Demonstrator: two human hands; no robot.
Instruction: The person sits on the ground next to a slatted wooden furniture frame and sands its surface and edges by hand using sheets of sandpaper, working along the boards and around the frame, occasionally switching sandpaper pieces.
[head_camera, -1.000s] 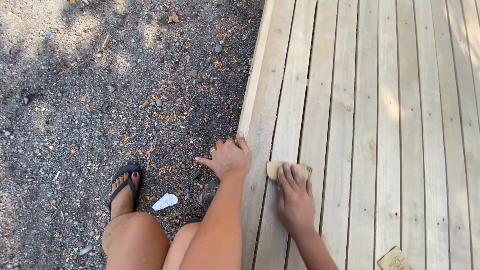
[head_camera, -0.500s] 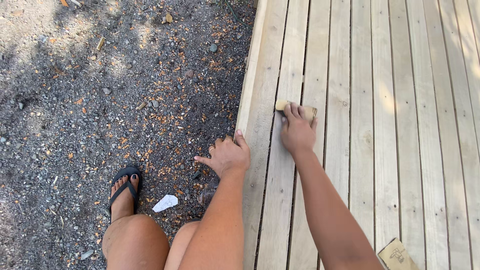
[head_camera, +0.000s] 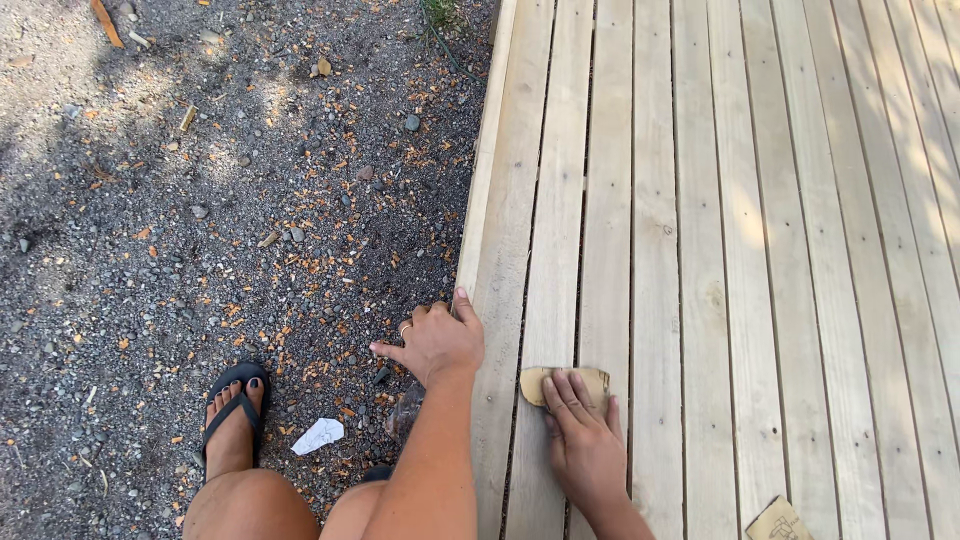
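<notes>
A: Sandpaper lies flat on the second board of the deck, near the deck's edge. Right hand presses on it, fingers spread flat over the sheet, pinning more than gripping.

B: Left hand?

A: Left hand rests on the edge board, loosely curled, thumb on the wood, fingers hanging over the gravel side. It holds nothing.

B: Progress?

A: Hard to judge. Boards look evenly pale; no clear line between sanded and raw wood. Only this near strip is under the hand, so most of the deck probably remains.

B: Else?

A: Spare sheet by the bottom edge. Foot in a black sandal, white scrap beside it.
</notes>
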